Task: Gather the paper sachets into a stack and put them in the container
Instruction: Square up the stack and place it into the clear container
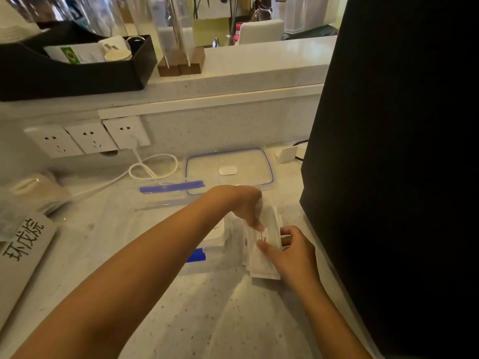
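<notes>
A stack of white paper sachets (261,257) with small black print lies on the speckled counter, just right of a clear plastic container (207,244) with blue clips. My left hand (243,206) reaches across from the left and pinches the stack's top edge. Fingers of my right hand (290,252) grip the stack from its right side, thumb on top. The sachets' far end stands tilted up between both hands. The container's clear lid (230,168) with a blue rim lies flat behind, apart from it.
A large black appliance (388,164) fills the right side, close to my right hand. A white cable (153,169) loops from wall sockets (85,139) at the back left. A printed bag (23,250) lies at the left edge. A black tray (77,71) sits on the raised ledge.
</notes>
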